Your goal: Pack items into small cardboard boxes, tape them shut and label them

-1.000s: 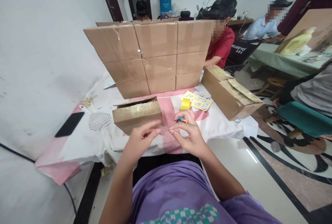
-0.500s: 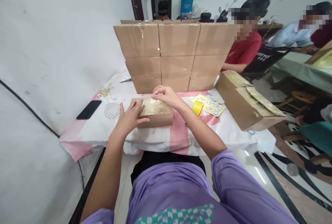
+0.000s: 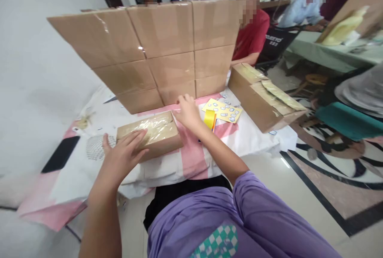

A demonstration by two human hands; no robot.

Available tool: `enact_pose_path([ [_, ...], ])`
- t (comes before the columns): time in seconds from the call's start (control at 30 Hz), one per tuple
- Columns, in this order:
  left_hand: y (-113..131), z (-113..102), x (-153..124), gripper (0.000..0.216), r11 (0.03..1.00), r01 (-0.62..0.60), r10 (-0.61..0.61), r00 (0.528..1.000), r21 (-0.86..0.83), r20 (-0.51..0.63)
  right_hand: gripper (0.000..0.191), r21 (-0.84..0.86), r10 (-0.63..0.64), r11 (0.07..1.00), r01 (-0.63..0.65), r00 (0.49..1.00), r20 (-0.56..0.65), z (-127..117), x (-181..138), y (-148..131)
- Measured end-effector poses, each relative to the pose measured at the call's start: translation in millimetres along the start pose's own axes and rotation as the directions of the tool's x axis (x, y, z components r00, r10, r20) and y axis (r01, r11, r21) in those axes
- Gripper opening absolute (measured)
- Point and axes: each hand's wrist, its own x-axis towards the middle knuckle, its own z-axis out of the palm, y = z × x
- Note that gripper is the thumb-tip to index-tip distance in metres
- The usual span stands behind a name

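A small cardboard box [image 3: 154, 134] with shiny clear tape across its top lies on the cloth-covered table in front of me. My left hand [image 3: 125, 152] rests over the box's left end, fingers stretched out and thumb apart. Just beyond the right end of the box is my right hand [image 3: 189, 112], its fingers loosely bent and its thumb apart, pointing at the box corner. I see nothing held in it. A yellow tape roll [image 3: 210, 119] stands by my right forearm, beside a yellow sticker sheet [image 3: 223, 110].
Taped cardboard boxes [image 3: 172, 30] form a wall behind the small box. A longer carton [image 3: 260, 98] sits at the table's right end. A black phone [image 3: 61, 153] and a dotted sheet [image 3: 97, 147] lie left. A person in red [image 3: 254, 30] sits beyond.
My view has swung to the right, so the table and boxes appear shifted left. My right hand has come off the box top to beyond its right end; the left stays on the box.
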Motion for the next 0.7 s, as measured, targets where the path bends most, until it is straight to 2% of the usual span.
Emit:
enact_pose_path([
  [0.07, -0.3, 1.8, 1.1, 0.043, 0.998, -0.048, 0.051, 0.997, 0.049, -0.061, 0.011, 0.028, 0.111, 0.994, -0.109, 0.990, -0.087, -30.5, -16.7, 63.9],
  [0.13, -0.7, 6.1, 0.2, 0.043, 0.992, -0.111, 0.119, 0.983, 0.062, -0.142, 0.015, -0.038, 0.291, 0.954, -0.298, 0.948, -0.132, -63.4, -37.1, 128.4],
  [0.2, -1.5, 11.7, -1.7, 0.047, 0.984, -0.174, 0.179, 0.960, 0.045, -0.214, 0.021, -0.136, 0.411, 0.900, -0.414, 0.910, -0.049, -88.6, -53.6, 179.0],
  [0.27, -2.5, 17.1, -3.0, 0.052, 0.978, -0.206, 0.210, 0.943, 0.042, -0.257, 0.023, -0.201, 0.454, 0.877, -0.436, 0.889, 0.055, -99.9, -62.4, 208.4],
  [0.37, -3.8, 21.8, -1.6, 0.056, 0.980, -0.192, 0.200, 0.937, 0.053, -0.285, 0.019, -0.257, 0.448, 0.878, -0.405, 0.883, 0.142, -95.9, -63.9, 219.5],
  [0.5, -5.3, 21.2, 2.3, 0.060, 0.987, -0.162, 0.163, 0.956, 0.025, -0.243, 0.020, -0.316, 0.430, 0.878, -0.359, 0.883, 0.191, -92.6, -63.0, 217.3],
  [0.63, -3.6, 17.9, 1.9, 0.063, 0.992, -0.130, 0.126, 0.970, -0.002, -0.206, 0.034, -0.249, 0.266, 0.950, -0.189, 0.907, 0.327, -109.0, -74.9, 226.1],
  [0.7, 0.0, 16.7, 0.4, 0.063, 0.996, -0.087, 0.080, 0.980, -0.033, -0.180, 0.035, -0.187, 0.186, 0.974, -0.126, 0.917, 0.354, -115.9, -81.3, 231.7],
])
